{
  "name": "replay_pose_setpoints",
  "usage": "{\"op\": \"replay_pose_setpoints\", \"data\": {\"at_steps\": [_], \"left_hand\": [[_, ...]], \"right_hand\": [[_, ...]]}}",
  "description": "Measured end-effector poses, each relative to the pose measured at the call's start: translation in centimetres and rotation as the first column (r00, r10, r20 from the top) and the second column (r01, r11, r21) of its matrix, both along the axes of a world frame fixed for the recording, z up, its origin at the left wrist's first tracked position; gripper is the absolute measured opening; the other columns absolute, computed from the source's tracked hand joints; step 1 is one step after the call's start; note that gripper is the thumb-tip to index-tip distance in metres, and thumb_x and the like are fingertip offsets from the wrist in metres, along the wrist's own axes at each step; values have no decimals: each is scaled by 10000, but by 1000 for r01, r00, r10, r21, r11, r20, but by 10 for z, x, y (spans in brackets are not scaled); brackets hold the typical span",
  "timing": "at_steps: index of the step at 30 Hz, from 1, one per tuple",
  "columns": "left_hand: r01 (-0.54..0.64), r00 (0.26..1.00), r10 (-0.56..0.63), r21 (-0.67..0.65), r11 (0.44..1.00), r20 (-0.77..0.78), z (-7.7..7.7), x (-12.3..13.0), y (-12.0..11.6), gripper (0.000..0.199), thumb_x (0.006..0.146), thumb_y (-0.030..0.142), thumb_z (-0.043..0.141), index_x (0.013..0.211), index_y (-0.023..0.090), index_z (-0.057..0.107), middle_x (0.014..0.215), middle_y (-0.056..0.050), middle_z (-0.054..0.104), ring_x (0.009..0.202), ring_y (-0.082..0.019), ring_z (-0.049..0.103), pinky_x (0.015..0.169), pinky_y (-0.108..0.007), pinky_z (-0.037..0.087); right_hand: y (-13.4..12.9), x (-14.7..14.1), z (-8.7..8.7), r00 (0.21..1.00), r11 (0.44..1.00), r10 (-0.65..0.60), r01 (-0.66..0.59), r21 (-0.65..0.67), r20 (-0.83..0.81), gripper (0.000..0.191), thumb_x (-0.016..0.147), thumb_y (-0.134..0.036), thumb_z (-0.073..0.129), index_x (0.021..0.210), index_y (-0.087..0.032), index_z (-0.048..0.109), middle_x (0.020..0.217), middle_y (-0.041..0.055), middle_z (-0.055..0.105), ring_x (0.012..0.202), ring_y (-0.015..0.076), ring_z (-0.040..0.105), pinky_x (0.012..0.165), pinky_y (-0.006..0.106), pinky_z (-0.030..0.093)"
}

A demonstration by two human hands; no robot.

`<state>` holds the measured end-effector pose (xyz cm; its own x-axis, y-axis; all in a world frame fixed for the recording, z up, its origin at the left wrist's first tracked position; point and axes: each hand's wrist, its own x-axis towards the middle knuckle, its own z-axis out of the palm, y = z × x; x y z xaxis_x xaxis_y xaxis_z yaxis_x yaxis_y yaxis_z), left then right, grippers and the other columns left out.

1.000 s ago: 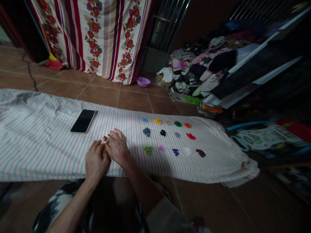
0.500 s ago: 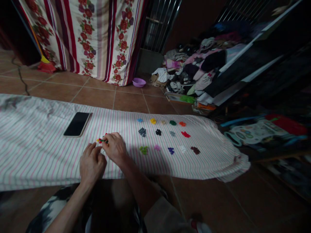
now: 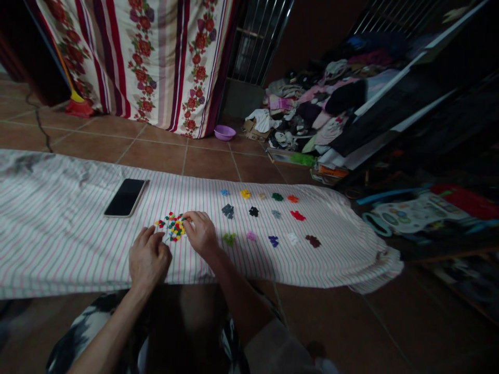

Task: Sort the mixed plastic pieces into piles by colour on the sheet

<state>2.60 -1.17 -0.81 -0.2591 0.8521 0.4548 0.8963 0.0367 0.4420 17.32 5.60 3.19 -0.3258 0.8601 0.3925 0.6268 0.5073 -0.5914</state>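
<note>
My phone point(image 3: 125, 198) lies on the striped cloth point(image 3: 93, 249), its long axis slanting away from me to the right. Next is my left hand point(image 3: 150, 257), fingers loosely bent near the mixed pile point(image 3: 177, 227); I can't tell whether it holds anything. The pile sits between my hands, roughly round, straggling leftward; its pieces are too small to show which way each points. My right hand point(image 3: 200, 232) narrows, thumb near fingertips, at the pile's right edge, its grip unclear. Farther right, single-colour clusters point(image 3: 253, 211) form three rows.
</note>
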Motion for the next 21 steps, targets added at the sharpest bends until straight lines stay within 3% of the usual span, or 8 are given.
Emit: {"op": "replay_pose_setpoints", "data": {"at_steps": [8,13,18,21], "left_hand": [[14,1000,-15,-21,1000,-10,1,-1,0,318,793,236,434,957,148,692,1206,-152,636,1233,-327,519,1020,-504,451],[16,999,-17,-35,999,-38,3,1,-2,332,807,249,428,976,129,688,1221,-176,624,1241,-342,509,1003,-514,457],[14,997,-17,-33,999,-69,0,-1,-1,341,810,259,416,978,129,683,1219,-176,622,1241,-340,510,1004,-507,455],[24,996,-26,-27,999,-87,-3,-2,-1,340,807,262,417,978,131,680,1214,-173,623,1240,-335,513,1012,-495,451]], "right_hand": [[-4,25,-3,1000,993,-14,16,115,-18,250,920,-189,443,1058,-183,652,994,69,696,954,191,591,903,329,456],[-5,43,-2,997,983,-52,60,175,-51,308,921,-167,382,1013,-173,676,946,76,704,919,195,602,877,334,471],[-2,69,-1,966,956,-177,214,199,-188,324,912,-198,366,980,-163,681,917,92,705,895,196,633,860,339,496],[6,90,-2,896,935,-267,329,130,-354,313,916,-264,384,1000,-167,670,920,91,703,862,183,659,805,318,526]]}}
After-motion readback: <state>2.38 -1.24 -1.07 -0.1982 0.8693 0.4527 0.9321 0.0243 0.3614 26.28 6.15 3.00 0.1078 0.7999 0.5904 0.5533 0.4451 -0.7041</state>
